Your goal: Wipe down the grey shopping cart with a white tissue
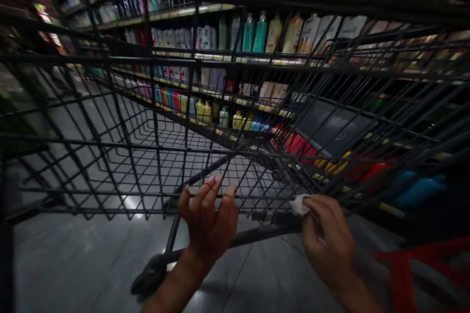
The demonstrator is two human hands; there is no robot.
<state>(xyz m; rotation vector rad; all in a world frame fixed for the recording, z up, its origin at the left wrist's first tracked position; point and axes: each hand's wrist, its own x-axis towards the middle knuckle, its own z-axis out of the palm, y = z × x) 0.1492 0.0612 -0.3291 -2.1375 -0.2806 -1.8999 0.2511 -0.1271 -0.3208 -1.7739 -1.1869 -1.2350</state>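
A dark wire shopping cart (157, 146) fills the view, seen from its side. My left hand (210, 215) is at the lower wires of the cart's side, its fingers curled round or against a wire near the bottom edge. To the right, my right hand (328, 239) pinches a crumpled white cloth or tissue (300, 204) between thumb and fingers, against the cart's bottom rail. Below the basket runs a dark frame bar (253, 237), leading to a wheel (149, 276) at the lower left.
Shelves of bottles (260, 33) stand behind the cart. A dark panel (332, 124) is fixed at the cart's right end. Grey tiled floor (73, 259) lies below, with a red frame (404, 274) at the lower right.
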